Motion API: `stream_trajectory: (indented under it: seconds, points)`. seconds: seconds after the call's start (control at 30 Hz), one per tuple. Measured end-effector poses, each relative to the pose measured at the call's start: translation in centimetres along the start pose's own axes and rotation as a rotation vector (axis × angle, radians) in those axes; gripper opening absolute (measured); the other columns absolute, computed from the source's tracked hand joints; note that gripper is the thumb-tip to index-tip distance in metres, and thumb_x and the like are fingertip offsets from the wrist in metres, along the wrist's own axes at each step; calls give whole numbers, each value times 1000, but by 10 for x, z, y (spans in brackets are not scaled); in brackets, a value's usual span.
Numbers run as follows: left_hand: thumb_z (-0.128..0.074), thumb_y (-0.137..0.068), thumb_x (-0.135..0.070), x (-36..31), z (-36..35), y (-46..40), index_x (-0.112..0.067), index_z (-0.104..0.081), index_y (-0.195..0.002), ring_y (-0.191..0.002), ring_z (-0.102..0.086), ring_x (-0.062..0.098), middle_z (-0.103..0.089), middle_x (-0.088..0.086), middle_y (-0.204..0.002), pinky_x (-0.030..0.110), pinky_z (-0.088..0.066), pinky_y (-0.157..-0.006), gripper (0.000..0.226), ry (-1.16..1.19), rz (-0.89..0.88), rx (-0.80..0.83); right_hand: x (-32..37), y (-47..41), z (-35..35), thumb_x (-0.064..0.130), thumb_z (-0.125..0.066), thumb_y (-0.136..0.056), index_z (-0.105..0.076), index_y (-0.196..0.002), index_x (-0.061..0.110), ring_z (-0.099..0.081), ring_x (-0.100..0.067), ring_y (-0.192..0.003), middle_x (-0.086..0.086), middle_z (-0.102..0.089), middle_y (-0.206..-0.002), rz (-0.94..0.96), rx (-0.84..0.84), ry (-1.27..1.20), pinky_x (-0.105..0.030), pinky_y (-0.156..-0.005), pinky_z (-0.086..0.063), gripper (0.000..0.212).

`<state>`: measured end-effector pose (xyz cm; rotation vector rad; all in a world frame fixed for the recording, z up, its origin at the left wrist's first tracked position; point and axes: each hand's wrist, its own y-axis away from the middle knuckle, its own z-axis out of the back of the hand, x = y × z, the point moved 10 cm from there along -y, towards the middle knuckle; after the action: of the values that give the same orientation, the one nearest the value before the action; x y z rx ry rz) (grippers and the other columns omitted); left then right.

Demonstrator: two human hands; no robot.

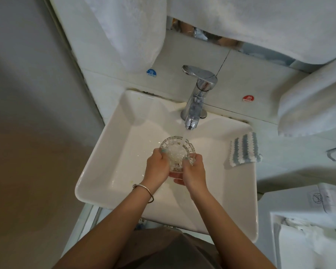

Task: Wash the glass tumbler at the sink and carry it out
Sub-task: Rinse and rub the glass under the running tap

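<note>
A clear cut-glass tumbler (176, 150) is held over the middle of the white square sink (109, 152), its mouth tipped up toward the chrome faucet (197, 98). Water runs from the spout into the glass and foams inside. My left hand (157, 167), with a silver bangle on the wrist, grips the tumbler's left side. Its right side and base are wrapped by my right hand (194, 172), fingers curling underneath.
A blue-and-white striped cloth (244, 149) lies on the sink's right rim. White towels (124, 32) hang above and at the right. Cold and hot stickers flank the faucet. A wall stands close on the left, a white unit at lower right.
</note>
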<state>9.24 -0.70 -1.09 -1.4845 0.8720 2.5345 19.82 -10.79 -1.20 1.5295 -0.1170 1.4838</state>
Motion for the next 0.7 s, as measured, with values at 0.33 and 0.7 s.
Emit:
stream_trajectory:
  seconds: [0.33, 0.7]
  points:
    - [-35, -100, -26, 13, 7, -11, -6, -56, -90, -79, -62, 30, -67, 15, -90, 37, -51, -71, 31, -178, -29, -21, -1, 5, -15, 5, -39, -92, -41, -116, 18, -71, -27, -58, -16, -72, -82, -52, 147, 7, -29, -51, -55, 28]
    - [-48, -89, -8, 2, 5, 0, -14, -51, -101, -64, -57, 6, -63, 3, -85, 22, -49, -52, 13, 2, -62, -21, -4, -7, 6, 9, -52, -87, -54, -103, 21, -68, -29, -48, -16, -72, -80, -13, -5, 119, -34, -48, -56, 20]
